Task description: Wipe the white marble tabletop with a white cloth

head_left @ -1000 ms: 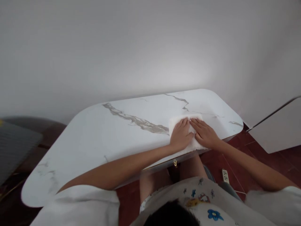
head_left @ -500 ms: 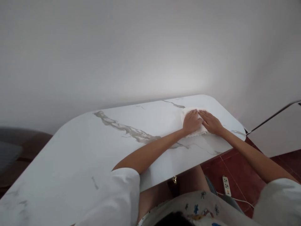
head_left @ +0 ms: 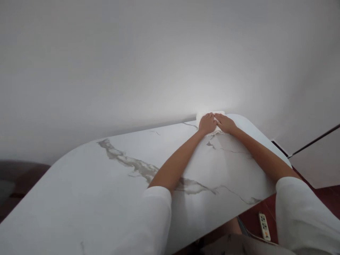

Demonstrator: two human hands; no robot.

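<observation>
A white cloth [head_left: 200,117] lies at the far edge of the white marble-patterned table [head_left: 127,198], with its far side at or slightly past that edge. Flat on top of it, my left hand [head_left: 208,123] presses down with fingers stretched out. My right hand [head_left: 225,123] lies beside it on the cloth's right part, also flat with extended fingers. The two hands nearly meet at the thumbs. Part of the cloth is hidden under them. Both arms reach forward across the tabletop.
A pale wall [head_left: 159,63] rises just behind the table's far edge. On the red tiled floor at lower right lies a white power strip [head_left: 264,226] with a cable. A white panel [head_left: 318,159] stands right of the table, and a dark blurred shape is at far left.
Both hands and the cloth have moved away from me, from the middle of the table's right part to its far edge. My arms are stretched further, and the view has shifted.
</observation>
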